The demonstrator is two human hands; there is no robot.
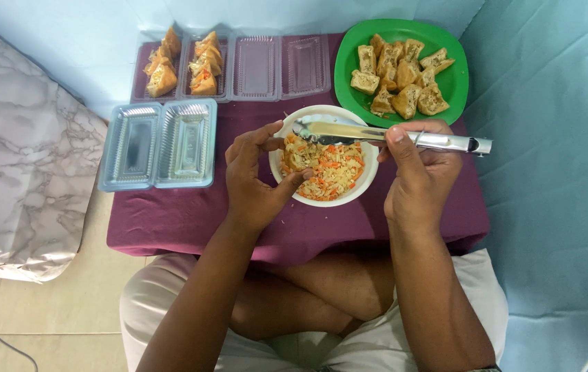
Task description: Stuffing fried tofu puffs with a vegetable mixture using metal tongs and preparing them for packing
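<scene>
Person sits cross-legged at a low table w/ purple cloth (190,220), seen from above. Left hand (256,176) is curled over the near-left rim of the white bowl (370,176), thumb & fingertips pinching a tofu piece (299,160) that sits right at the left edge of the shredded veg filling (332,172) (orange & pale strips). Right hand (421,176) is closed around metal tongs (390,136), thumb pressed on top; can't tell whether the tong blades are squeezed together. Tongs' long axis runs roughly left-right across the bowl's far half, handle end sticking out to the right past the hand, tips at upper-left of bowl, just above & beside the pinched tofu. So tofu lies left of the right hand, near the tong tips; left hand is already on it, the nearer of the two. Beyond the bowl, to the right: green plate (456,83) w/ a heap of fried tofu pieces. Far-left: open clear container (256,69), two sections holding stuffed pieces, others bare. Nearer-left: a second clear container (159,145), nothing in it.
</scene>
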